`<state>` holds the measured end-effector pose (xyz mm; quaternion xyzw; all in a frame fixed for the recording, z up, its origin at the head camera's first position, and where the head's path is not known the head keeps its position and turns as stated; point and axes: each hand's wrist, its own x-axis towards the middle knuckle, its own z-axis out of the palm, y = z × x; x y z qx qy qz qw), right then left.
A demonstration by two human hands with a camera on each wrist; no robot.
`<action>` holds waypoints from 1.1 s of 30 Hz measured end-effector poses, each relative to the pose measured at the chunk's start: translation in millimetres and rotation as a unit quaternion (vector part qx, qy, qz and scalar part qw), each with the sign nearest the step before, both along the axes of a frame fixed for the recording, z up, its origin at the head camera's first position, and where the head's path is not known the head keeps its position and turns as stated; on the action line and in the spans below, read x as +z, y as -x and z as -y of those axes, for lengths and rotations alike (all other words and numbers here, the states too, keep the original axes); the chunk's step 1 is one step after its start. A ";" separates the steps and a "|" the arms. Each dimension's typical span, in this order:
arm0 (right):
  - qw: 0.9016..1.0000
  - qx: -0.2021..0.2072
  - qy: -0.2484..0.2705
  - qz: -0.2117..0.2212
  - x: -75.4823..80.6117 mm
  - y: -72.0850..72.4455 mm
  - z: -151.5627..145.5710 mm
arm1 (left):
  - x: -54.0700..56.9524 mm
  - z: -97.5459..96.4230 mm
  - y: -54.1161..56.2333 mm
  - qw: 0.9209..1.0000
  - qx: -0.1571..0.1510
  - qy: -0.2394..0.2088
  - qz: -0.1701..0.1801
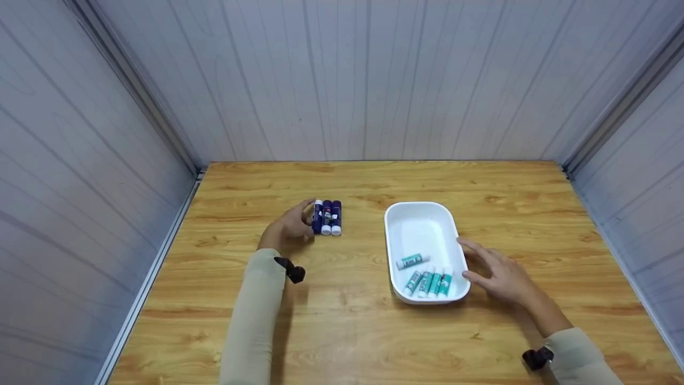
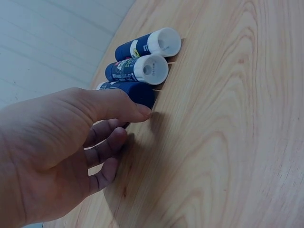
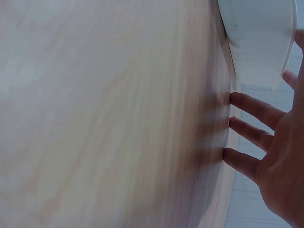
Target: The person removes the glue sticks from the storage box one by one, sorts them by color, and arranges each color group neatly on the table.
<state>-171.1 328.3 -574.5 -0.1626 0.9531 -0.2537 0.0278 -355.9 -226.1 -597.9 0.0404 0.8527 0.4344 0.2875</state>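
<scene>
Three dark blue glue sticks lie side by side on the wooden table. My left hand point(image 1: 295, 221) is at the leftmost glue stick point(image 1: 317, 216), with the index finger near its white end and the thumb point(image 2: 135, 113) at its dark end. The other two, a middle glue stick point(image 1: 327, 217) and a right glue stick point(image 1: 336, 217), have their white ends towards me. My right hand point(image 1: 501, 274) is beside a white plastic tub point(image 1: 393, 235), thumb and a finger at its rim. In the right wrist view, three spread fingertips point(image 3: 237, 99) reach down to the tabletop.
Several smaller green-and-white sticks point(image 1: 426, 283) lie in the near part of the tub, one green-and-white stick point(image 1: 412, 261) apart from the rest. Pale panel walls point(image 1: 342, 80) stand at the back and both sides of the table point(image 1: 342, 331).
</scene>
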 end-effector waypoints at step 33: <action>1.000 -0.003 -0.002 0.012 3.3 -0.5 1.6 | 97.7 -68.0 -47.8 0.987 -0.088 0.022 -0.133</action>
